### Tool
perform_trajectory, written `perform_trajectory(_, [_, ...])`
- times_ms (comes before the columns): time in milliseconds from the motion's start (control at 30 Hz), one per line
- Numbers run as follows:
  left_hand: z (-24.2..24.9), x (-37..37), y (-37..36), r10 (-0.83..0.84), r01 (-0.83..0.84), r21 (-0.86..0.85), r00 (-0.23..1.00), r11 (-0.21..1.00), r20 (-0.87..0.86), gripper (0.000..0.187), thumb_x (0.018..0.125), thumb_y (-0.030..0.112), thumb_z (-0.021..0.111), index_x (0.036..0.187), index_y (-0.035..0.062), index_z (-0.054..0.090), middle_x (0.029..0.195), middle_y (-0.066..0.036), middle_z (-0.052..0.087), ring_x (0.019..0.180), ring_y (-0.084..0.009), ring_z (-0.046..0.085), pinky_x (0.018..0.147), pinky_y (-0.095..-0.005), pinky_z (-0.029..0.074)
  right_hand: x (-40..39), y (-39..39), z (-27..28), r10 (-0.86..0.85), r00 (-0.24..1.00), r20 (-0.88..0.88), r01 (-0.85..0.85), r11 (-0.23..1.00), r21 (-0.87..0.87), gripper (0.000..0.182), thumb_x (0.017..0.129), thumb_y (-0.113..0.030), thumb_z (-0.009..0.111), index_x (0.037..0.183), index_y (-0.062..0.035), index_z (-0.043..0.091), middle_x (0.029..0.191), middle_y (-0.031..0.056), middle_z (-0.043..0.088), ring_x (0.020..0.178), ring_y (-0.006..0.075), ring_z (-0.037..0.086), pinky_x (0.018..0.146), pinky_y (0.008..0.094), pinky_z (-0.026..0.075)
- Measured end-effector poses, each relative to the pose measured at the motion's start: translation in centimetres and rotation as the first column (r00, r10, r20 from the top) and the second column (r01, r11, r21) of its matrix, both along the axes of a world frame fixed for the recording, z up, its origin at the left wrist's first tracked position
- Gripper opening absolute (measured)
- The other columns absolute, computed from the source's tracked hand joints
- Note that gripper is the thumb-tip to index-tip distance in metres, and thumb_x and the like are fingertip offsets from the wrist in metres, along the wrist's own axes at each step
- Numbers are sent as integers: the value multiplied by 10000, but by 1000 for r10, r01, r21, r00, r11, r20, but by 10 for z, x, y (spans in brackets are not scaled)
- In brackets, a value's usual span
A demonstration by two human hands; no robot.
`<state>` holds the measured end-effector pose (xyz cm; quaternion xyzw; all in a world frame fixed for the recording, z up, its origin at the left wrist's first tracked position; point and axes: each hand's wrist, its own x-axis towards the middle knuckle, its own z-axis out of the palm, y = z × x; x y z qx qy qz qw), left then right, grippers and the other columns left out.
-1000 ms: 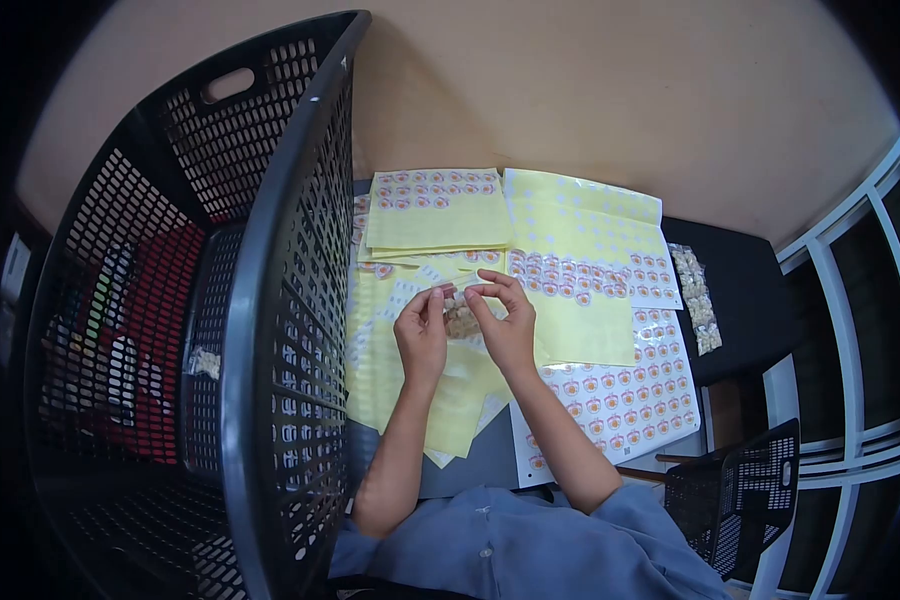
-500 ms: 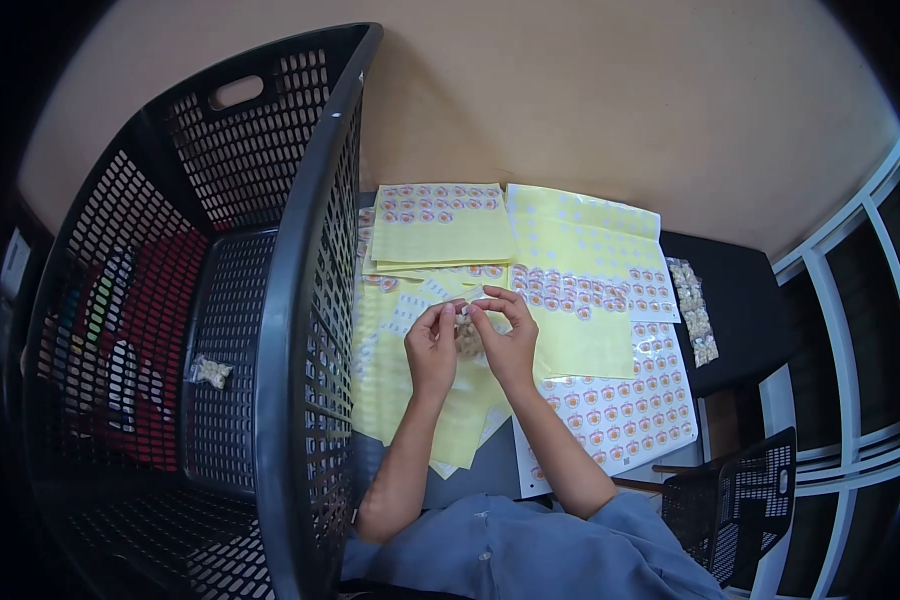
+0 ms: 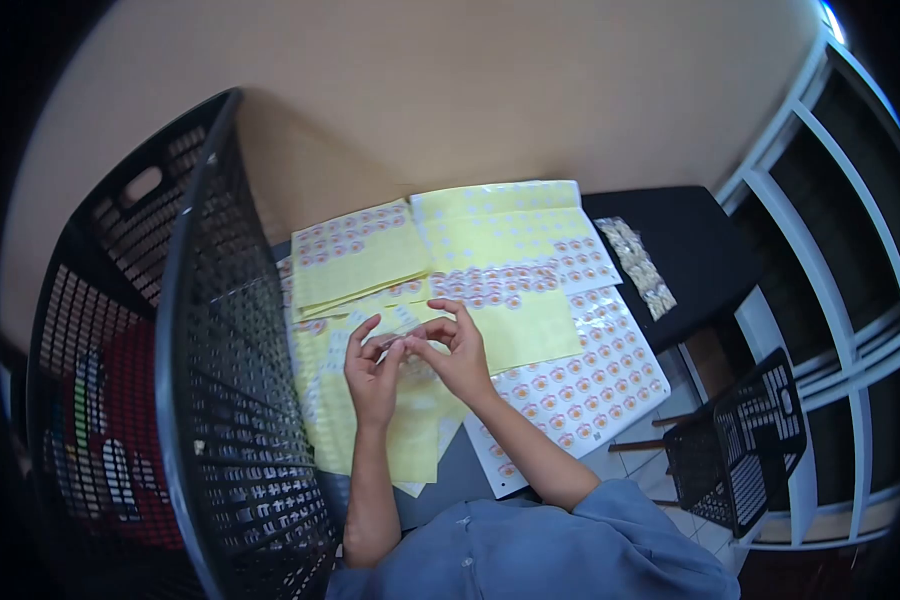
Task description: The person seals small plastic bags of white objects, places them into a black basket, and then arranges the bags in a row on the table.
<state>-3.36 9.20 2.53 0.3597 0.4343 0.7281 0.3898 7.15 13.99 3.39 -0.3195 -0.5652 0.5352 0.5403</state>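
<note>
The left hand (image 3: 372, 385) and right hand (image 3: 456, 362) meet at the fingertips above the yellow sheets (image 3: 380, 440), both pinching a small packet (image 3: 402, 339) that the fingers mostly hide. Left of the sheets stands a large basket (image 3: 175, 340); to their right, bags (image 3: 638, 265) lie in a row on a black table (image 3: 685, 235), and a small basket (image 3: 745, 430) stands off their lower right.

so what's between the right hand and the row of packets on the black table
The head view shows, from the right hand to the packets: a yellow backing sheet, white sheeting with stickers, then a narrow strip of black table.
</note>
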Motion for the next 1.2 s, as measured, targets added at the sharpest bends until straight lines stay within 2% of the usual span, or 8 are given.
perform_trajectory(233, [6,25,-4,-160,135,-133,967,982,-200,495,754,-13,572,1193,-5,342,849,-88,596,800,-126,570,738,-240,459,53,-6,5,6,995,102,-9,1000,28,422,714,-8,619,1086,-17,419,695,67,593,711,128,596,726,255,462])
perform_trajectory(400, [-9,34,-2,-240,158,-192,798,969,-553,461,735,-15,581,1159,13,403,914,-94,569,833,-143,565,746,-263,472,133,23,-1,-248,968,-32,248,969,15,347,769,18,547,1089,-10,418,786,34,534,701,78,539,618,191,445])
perform_trajectory(533, [-13,33,2,-252,151,-261,873,954,-417,360,730,1,595,1061,-2,453,832,-62,552,792,-130,556,731,-245,462,237,67,-6,-499,865,-52,502,862,71,341,766,17,563,1072,8,414,794,44,555,743,83,545,670,190,443])
perform_trajectory(633, [-22,31,4,-269,144,-284,840,948,-471,267,728,3,597,963,4,470,808,-54,545,767,-119,546,714,-235,453,313,109,-18,-608,793,-45,609,793,29,312,766,10,562,1048,26,428,771,47,566,723,87,553,670,196,446])
perform_trajectory(833, [-6,43,3,-272,62,-348,756,935,-595,258,713,9,608,921,4,454,815,-80,542,754,-136,545,701,-245,456,406,221,-44,-621,778,98,627,776,-66,269,746,-18,589,988,29,483,773,68,594,702,102,569,638,196,450])
perform_trajectory(967, [7,58,-21,-170,-37,-275,703,961,-691,356,707,-24,578,1026,-5,419,843,-114,542,768,-184,551,715,-275,454,421,291,-60,-613,762,209,638,766,-80,241,726,-34,610,939,29,515,763,81,607,694,120,585,623,205,456])
perform_trajectory(1067, [7,67,-62,-27,-233,-234,652,944,-757,348,716,-38,541,1041,-9,420,841,-115,542,774,-175,531,717,-279,425,426,331,-74,-620,633,464,653,749,111,249,711,-38,623,935,17,530,758,78,609,692,121,583,641,224,456])
perform_trajectory(1200, [-13,73,-125,236,-607,-131,486,784,-842,312,743,-25,489,1047,-14,419,823,-103,517,743,-161,481,687,-272,386,429,371,-103,-568,665,485,640,768,22,244,703,-35,623,923,28,537,783,88,613,712,128,588,656,233,459])
